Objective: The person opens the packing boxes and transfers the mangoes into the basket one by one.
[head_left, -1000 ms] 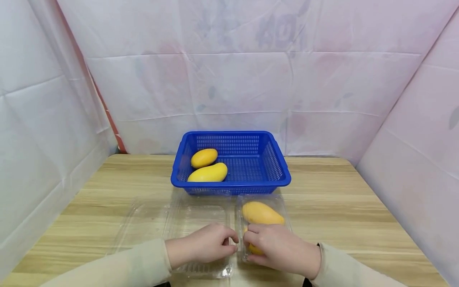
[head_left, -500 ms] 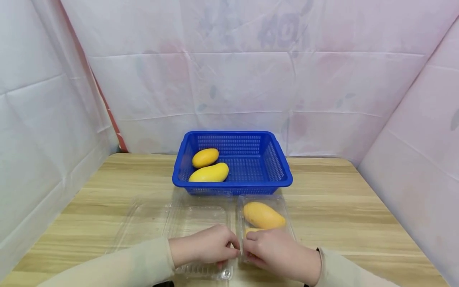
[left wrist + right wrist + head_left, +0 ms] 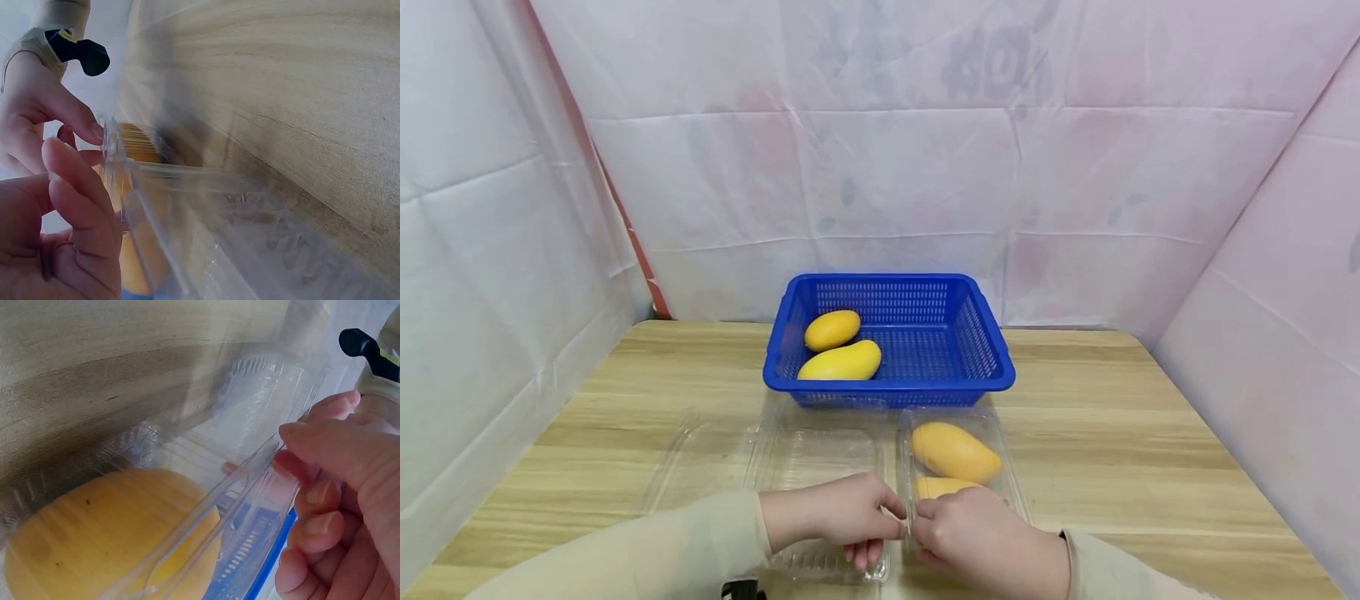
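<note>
A clear plastic clamshell box (image 3: 1013, 479) lies on the table with its lid down over the fruit. Inside are a mango (image 3: 955, 451) and a second mango (image 3: 942, 487), which the right hand partly covers. My left hand (image 3: 857, 515) pinches the left rim of this box near its front corner. Beside it, my right hand (image 3: 973, 533) grips the same rim between thumb and fingers. In the right wrist view, two rim edges (image 3: 215, 522) show a narrow gap between them. Through the plastic there, a mango (image 3: 112, 534) is visible.
An open clear clamshell (image 3: 823, 454) lies to the left under my left forearm, its lid (image 3: 703, 454) folded out. Behind the boxes stands a blue basket (image 3: 917, 385) with two mangoes (image 3: 840, 361) at its left end. White cloth walls (image 3: 895, 175) surround the wooden table (image 3: 1097, 433).
My right hand has shifted slightly toward the front, off the second mango to the box rim. My left hand has edged right to the same rim, its lower fingers now showing beneath.
</note>
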`<state>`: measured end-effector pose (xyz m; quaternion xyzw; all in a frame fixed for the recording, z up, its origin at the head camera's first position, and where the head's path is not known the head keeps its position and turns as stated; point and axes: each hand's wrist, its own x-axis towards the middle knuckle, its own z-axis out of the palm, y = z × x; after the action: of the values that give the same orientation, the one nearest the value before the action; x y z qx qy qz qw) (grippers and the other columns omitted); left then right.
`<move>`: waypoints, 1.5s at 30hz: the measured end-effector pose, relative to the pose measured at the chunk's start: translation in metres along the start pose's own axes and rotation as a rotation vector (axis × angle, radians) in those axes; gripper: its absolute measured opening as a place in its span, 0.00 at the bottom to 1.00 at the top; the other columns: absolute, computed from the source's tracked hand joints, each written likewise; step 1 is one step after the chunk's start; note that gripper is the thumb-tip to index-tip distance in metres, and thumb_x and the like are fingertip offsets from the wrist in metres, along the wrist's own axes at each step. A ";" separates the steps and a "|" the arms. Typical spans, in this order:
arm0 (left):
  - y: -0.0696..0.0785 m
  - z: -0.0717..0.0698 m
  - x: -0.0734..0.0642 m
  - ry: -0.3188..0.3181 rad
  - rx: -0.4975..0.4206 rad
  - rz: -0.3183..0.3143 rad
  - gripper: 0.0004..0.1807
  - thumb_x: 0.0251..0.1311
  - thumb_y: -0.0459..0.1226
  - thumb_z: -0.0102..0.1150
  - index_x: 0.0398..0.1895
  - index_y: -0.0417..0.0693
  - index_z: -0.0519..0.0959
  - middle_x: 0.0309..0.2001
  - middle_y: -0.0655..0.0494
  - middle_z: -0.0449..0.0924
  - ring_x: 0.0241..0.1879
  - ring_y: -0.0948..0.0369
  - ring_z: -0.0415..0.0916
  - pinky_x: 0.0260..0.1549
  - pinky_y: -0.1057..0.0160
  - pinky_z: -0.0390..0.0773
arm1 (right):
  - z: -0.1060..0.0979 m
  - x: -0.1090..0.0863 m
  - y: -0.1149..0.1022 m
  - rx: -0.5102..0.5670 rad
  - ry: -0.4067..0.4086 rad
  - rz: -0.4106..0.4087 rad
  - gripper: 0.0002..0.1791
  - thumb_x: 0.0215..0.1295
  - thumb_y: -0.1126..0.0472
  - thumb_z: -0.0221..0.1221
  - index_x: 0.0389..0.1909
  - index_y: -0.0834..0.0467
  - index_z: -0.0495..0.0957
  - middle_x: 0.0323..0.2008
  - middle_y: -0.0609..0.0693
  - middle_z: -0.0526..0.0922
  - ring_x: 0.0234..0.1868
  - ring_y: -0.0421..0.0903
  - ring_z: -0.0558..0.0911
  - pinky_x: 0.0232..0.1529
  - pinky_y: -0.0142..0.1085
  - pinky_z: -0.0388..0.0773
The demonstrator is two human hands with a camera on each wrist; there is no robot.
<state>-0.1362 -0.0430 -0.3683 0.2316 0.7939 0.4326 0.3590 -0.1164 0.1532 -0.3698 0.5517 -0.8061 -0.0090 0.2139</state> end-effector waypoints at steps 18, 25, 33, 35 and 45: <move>-0.011 -0.003 0.016 0.046 -0.297 -0.005 0.11 0.63 0.33 0.52 0.37 0.33 0.81 0.13 0.56 0.72 0.11 0.69 0.66 0.10 0.74 0.64 | 0.008 -0.010 -0.004 -0.021 0.182 0.086 0.18 0.26 0.65 0.63 0.12 0.50 0.61 0.13 0.37 0.60 0.12 0.32 0.59 0.13 0.22 0.52; -0.015 -0.004 0.019 0.015 -0.366 -0.010 0.12 0.61 0.35 0.54 0.37 0.32 0.80 0.15 0.58 0.71 0.13 0.69 0.66 0.12 0.74 0.64 | 0.016 -0.011 0.000 0.020 0.311 0.097 0.09 0.47 0.64 0.43 0.12 0.51 0.62 0.13 0.38 0.61 0.12 0.32 0.58 0.13 0.20 0.52; -0.019 0.003 0.022 -0.023 -0.432 0.013 0.12 0.59 0.32 0.54 0.38 0.30 0.80 0.13 0.60 0.70 0.12 0.71 0.65 0.11 0.75 0.63 | 0.013 -0.010 0.004 0.075 0.317 0.118 0.13 0.31 0.66 0.63 0.15 0.50 0.68 0.16 0.37 0.66 0.14 0.31 0.63 0.15 0.20 0.58; -0.020 0.005 0.023 -0.006 -0.457 0.020 0.11 0.59 0.32 0.54 0.37 0.30 0.80 0.13 0.60 0.70 0.11 0.71 0.65 0.11 0.76 0.63 | 0.012 -0.010 0.005 0.086 0.314 0.127 0.14 0.29 0.66 0.64 0.16 0.49 0.68 0.17 0.37 0.66 0.14 0.31 0.63 0.16 0.20 0.59; -0.023 0.011 0.023 0.050 -0.551 0.032 0.10 0.58 0.30 0.54 0.38 0.30 0.80 0.12 0.60 0.68 0.11 0.71 0.63 0.12 0.76 0.64 | 0.012 -0.013 0.006 0.190 0.315 0.166 0.14 0.31 0.68 0.64 0.18 0.50 0.70 0.18 0.36 0.69 0.17 0.30 0.67 0.20 0.19 0.65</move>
<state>-0.1436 -0.0336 -0.4003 0.1271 0.6511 0.6434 0.3820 -0.1219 0.1645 -0.3834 0.4955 -0.8026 0.1714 0.2844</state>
